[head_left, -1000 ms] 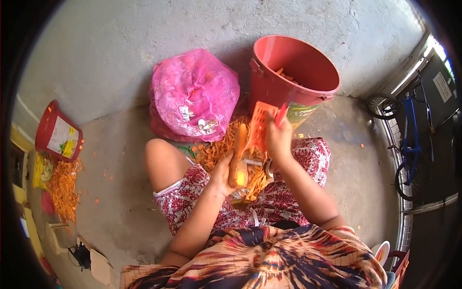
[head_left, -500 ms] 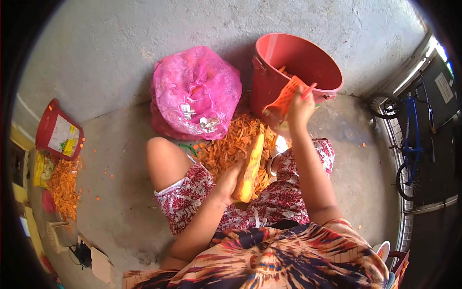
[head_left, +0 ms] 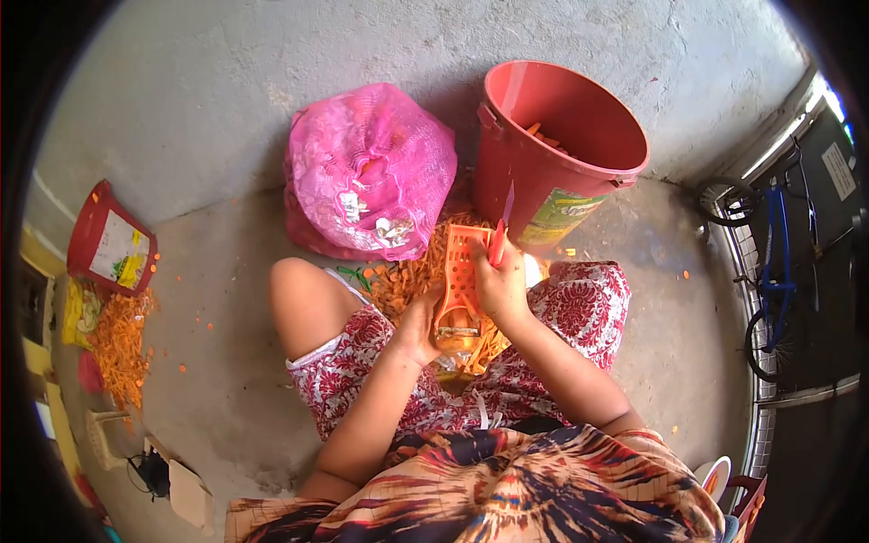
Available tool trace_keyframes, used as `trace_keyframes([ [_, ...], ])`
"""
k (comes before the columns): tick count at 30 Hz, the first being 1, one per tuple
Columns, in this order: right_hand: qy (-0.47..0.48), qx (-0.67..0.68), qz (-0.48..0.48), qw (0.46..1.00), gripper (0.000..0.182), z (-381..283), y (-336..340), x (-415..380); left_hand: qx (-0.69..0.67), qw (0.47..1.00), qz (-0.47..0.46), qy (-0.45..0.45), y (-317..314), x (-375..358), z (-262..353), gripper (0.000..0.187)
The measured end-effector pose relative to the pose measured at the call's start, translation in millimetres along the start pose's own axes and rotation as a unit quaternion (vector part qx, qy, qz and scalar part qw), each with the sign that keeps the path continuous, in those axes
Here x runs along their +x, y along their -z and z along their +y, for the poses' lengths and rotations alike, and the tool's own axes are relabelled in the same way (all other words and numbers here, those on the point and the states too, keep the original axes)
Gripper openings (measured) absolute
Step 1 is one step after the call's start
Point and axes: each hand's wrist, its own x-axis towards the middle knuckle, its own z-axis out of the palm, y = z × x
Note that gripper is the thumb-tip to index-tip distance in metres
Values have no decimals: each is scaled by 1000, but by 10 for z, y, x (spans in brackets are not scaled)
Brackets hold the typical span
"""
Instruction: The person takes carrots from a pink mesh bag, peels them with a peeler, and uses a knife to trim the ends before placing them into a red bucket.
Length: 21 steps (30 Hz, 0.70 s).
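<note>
My left hand (head_left: 419,329) is closed around a thick carrot (head_left: 459,343) above my lap; most of the carrot is hidden beneath the tool. An orange plastic peeler (head_left: 459,264), with holes through its flat body, lies along the carrot, blade end towards me. My right hand (head_left: 504,286) grips this peeler. In the same hand is a knife (head_left: 498,242) with a red handle, its thin blade pointing away from me. Under both hands, a heap of carrot peelings (head_left: 405,286) covers the floor between my legs.
A pink mesh sack (head_left: 371,172) stands by the wall. Beside it, a tall red bucket (head_left: 509,163) has carrots inside. At the far left are a smaller red bucket (head_left: 86,237) and more peelings (head_left: 119,348). A blue bicycle (head_left: 777,262) is at the right.
My right hand has come down from beside the red bucket, bringing the peeler and knife onto the carrot. The carrot in my left hand now shows mostly under the peeler.
</note>
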Motion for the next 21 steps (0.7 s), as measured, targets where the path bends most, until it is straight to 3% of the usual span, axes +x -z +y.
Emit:
trace_keyframes([
  [3, 2, 2, -2, 1000, 23, 63, -11, -29, -41, 998, -31, -25, 35, 26, -2, 36],
  [6, -1, 24, 0, 1000, 22, 104, -35, -67, -90, 994, 9, -56, -17, 28, -20, 35],
  [11, 30, -43, 12, 999, 21, 105, -41, -92, -53, 997, 33, -47, 49, 48, -54, 37],
  [12, 87, -53, 64, 993, 19, 181, -44, -26, -36, 997, 47, -42, 51, 42, -61, 38],
  [14, 198, -74, 166, 963, 15, 392, -11, 286, -16, 997, -72, 15, 158, 4, -78, 38],
  [15, 88, -7, 181, 979, 18, 336, 101, 503, -6, 991, -129, 43, 204, -30, -99, 39],
  [16, 12, 70, 177, 982, 18, 396, 229, 734, 5, 998, -39, 49, 70, -101, -138, 38],
  [17, 33, 43, 222, 973, 19, 397, 271, 883, 26, 999, -21, 25, 24, -130, -174, 39],
  [18, 91, -81, 245, 962, 21, 345, 328, 959, 49, 999, -4, 1, -6, -148, -194, 39],
  [19, 81, -51, 228, 969, 21, 307, 330, 963, 71, 997, 13, -24, -19, -146, -192, 39],
  [21, 57, 4, 192, 980, 21, 180, 325, 852, -2, 998, -24, 61, 37, -147, -73, 41],
])
